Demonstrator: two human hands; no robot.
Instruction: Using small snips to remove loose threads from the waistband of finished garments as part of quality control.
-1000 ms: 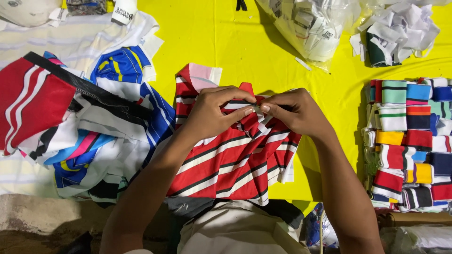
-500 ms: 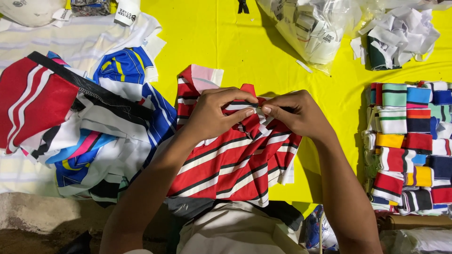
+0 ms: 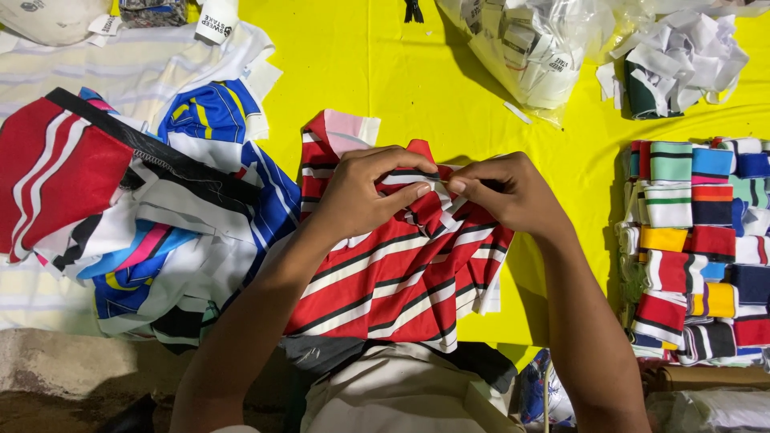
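A red garment with white and black diagonal stripes lies on the yellow table in front of me. My left hand and my right hand meet at its upper edge. Both pinch a small white strip of fabric between thumb and fingers, against the garment's collar area. The fingertips of the two hands almost touch.
A heap of coloured sports garments lies at the left. Rows of folded striped collar pieces fill the right edge. At the back stand a clear bag of white labels and a pile of white scraps.
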